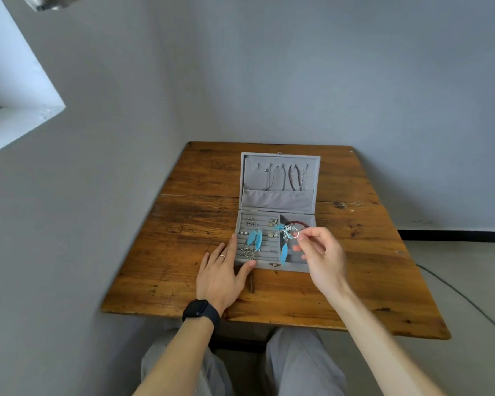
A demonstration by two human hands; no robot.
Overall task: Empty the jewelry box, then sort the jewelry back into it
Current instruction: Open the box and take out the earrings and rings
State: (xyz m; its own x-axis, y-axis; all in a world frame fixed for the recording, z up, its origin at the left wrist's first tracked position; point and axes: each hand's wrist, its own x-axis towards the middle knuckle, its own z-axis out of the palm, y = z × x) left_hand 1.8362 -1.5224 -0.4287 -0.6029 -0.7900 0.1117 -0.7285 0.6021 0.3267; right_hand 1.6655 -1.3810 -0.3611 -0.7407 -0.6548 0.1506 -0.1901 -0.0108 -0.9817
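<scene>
A grey velvet jewelry box lies open on the wooden table, its lid upright with several necklaces hanging inside. My right hand pinches a blue feather earring by its silver ring, holding it just above the box's right side. Another blue feather earring lies across the ring rows, among small earrings and rings. A red bead bracelet sits in the back right compartment. My left hand rests flat on the table, fingers touching the box's front left corner.
The table stands in a corner, with grey walls at its left and back edges. Bare wood surrounds the box on all sides. A cable runs along the floor to the right. My knees are below the table's front edge.
</scene>
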